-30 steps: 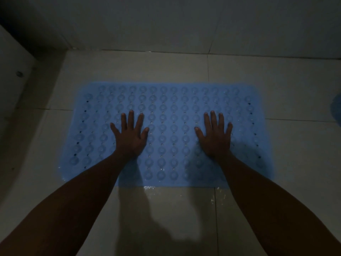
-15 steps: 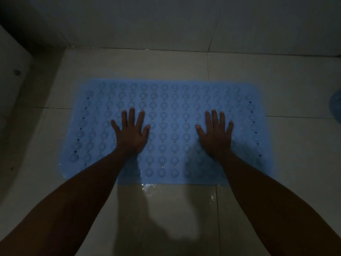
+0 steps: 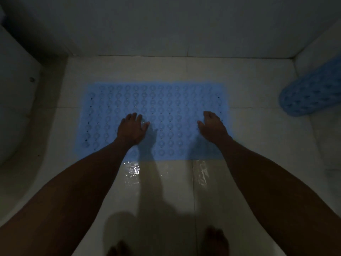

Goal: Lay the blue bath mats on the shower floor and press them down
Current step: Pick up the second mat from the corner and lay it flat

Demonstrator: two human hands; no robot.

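Blue suction-cup bath mat (image 3: pixel 156 108) lies flat mid shower floor (image 3: pixel 258 85), far edge toward the back wall. Left hand (image 3: pixel 132 129) and right hand (image 3: pixel 212 127) are over its near half, fingers loosely bent, gripping nothing; whether they touch it cannot be told. Probably spaced apart to spread pressure. Second mat, rolled (image 3: pixel 311 95), sits at the floor's right edge, not yet laid. Floor looks wet near the mat. No legible writing.
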